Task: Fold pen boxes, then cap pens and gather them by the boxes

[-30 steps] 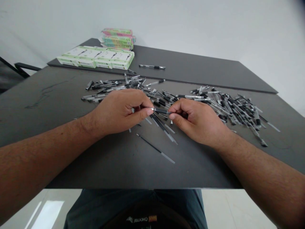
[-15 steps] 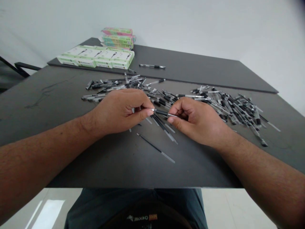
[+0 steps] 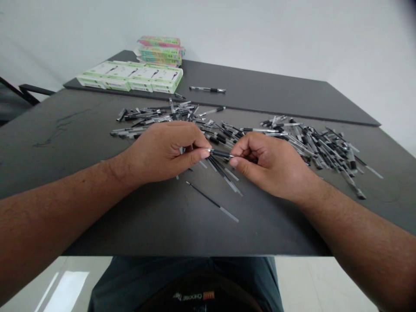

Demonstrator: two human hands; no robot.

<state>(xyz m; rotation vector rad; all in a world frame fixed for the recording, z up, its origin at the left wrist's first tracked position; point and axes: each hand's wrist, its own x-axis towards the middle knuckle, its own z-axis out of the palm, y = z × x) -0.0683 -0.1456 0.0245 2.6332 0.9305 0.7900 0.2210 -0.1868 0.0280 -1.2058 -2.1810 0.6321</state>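
Observation:
My left hand [image 3: 172,151] is closed, its thumb and forefinger pinching one end of a pen [image 3: 221,153] with a black grip. The pen lies level across the gap between my hands. My right hand [image 3: 269,167] is closed on the pen's other end, where a thin metallic bit shows at the fingertips. Most of what each palm covers is hidden. Just below the pen, several ink refills [image 3: 225,177] lie fanned out on the table. Nearer to me a single refill [image 3: 212,202] with a clear tail lies slanted.
A heap of pen parts [image 3: 156,113] spreads behind my left hand. Another pile of pens [image 3: 325,147] lies to the right. On a raised dark board [image 3: 266,91] are a lone pen [image 3: 207,89], green-white boxes [image 3: 130,77] and stacked colourful packs [image 3: 160,52].
Both hands stay almost in place around the pen. Less of the shiny metal bit shows at my right fingertips now. The things on the table have not moved.

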